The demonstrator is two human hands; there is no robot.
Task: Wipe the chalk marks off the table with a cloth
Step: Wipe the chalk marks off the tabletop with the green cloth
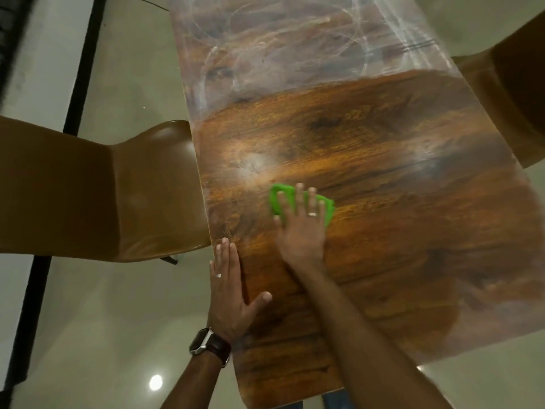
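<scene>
1. The right hand (300, 228) lies flat with fingers spread on a green cloth (298, 202), pressing it onto the wooden bench (383, 231) about midway along, nearer the left edge than the right; it pinches nothing.
2. The left hand (228, 290) is open too, fingers together and thumb out, palm resting along the bench's left edge near the near corner, apparently bracing. A watch (206, 343) sits on that wrist.
3. The near half of the bench looks mostly clean, with a faint haze beside the cloth towards the left edge. Heavy white chalk marks (295, 39) cover the far end, edge to edge.
4. Brown chairs stand close by: 1 chair (103, 187) against the left edge, another chair (507, 98) at the right edge.
5. My guess at the risks: the cloth is small and only pinned by the palm, so a fast stroke could slip it out from under the fingers.
6. A chalk-loaded cloth may just smear dust back over the cleaned wood.
7. The far end is a long reach; leaning in could shift the bench or bump a chair.
</scene>
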